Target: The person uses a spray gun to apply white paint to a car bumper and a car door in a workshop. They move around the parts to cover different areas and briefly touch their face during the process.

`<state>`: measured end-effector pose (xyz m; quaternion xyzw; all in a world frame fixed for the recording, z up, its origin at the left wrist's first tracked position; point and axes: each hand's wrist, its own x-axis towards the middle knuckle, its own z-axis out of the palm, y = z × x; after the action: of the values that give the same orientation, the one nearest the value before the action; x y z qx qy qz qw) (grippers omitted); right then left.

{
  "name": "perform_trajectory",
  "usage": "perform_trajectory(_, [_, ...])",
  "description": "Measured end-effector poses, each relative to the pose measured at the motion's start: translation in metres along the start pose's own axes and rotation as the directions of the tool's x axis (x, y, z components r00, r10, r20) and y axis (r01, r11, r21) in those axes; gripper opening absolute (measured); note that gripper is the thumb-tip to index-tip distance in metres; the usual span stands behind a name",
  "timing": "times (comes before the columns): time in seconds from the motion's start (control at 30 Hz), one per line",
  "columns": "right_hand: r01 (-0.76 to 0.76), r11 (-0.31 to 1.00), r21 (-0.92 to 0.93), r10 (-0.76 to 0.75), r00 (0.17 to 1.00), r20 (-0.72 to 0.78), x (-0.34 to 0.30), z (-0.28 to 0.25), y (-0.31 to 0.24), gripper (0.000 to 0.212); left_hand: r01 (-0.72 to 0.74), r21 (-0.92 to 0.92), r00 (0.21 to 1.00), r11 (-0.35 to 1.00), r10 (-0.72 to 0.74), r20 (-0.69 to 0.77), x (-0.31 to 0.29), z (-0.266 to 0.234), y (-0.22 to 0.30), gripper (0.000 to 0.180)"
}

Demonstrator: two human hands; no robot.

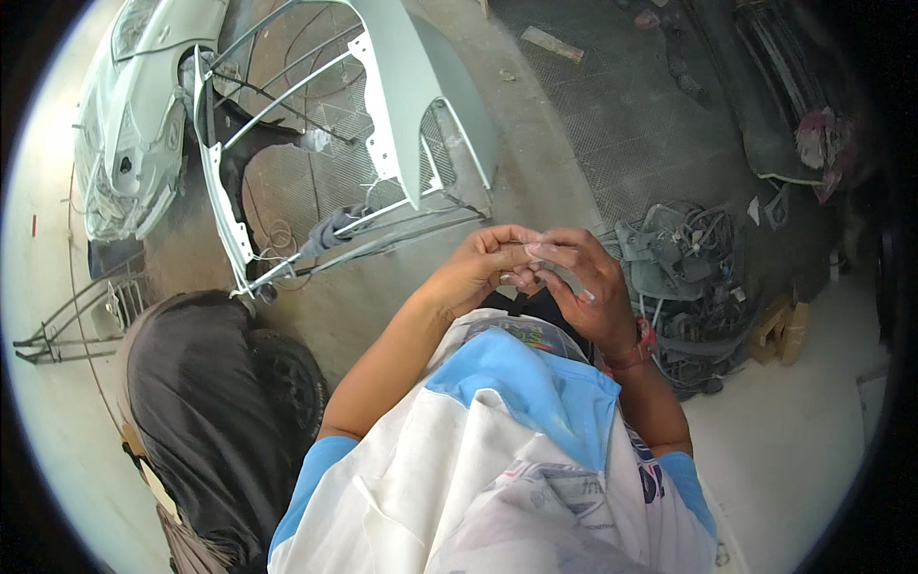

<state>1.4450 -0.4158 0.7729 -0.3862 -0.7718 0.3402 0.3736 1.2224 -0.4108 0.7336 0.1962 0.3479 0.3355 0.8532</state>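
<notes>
- Left hand point(483, 263) and right hand point(583, 282) meet before the chest, fingers pinched closed on a small pale strip point(547, 251) between them.
- Grey bumper panel point(411, 86) rests on a metal rack point(287, 96) beyond.
- Wire tangle point(693, 277) lies on the floor, right.

Both hands point(535, 273) pinching small pale piece point(564, 277), car bumper point(411, 105) beyond

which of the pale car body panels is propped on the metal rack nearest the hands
The grey-green fender on the metal rack, just beyond the hands; the white panel sits farther away at upper left.
</notes>
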Motion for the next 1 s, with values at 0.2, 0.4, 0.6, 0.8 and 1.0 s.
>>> perform_trajectory(0.2, [0.012,0.979,0.203,-0.046,0.986,0.163,0.038,-0.041,0.038,0.027,-0.088,-0.061,0.994,0.994,0.084,-0.07,0.018,0.016,-0.001,0.025])
perform_trajectory(0.4, [-0.162,0.911,0.378,0.099,0.979,0.18,0.068,-0.026,0.053,0.019,-0.271,0.045,0.925,0.962,0.273,-0.265,0.022,0.016,0.005,0.025])
perform_trajectory(0.6, [-0.403,0.75,0.524,0.331,0.915,0.23,0.095,0.008,0.052,0.023,-0.417,0.333,0.75,0.846,0.527,-0.4,0.023,0.009,0.021,0.021])
perform_trajectory(0.8, [-0.438,0.661,0.609,0.316,0.899,0.304,0.129,0.038,0.067,0.043,-0.403,0.409,0.643,0.819,0.571,-0.511,0.026,-0.019,0.04,0.017])
perform_trajectory(1.0, [-0.575,0.551,0.605,0.339,0.817,0.467,0.17,0.044,0.098,0.035,-0.325,0.57,0.509,0.754,0.648,-0.567,0.046,-0.026,0.058,0.024])
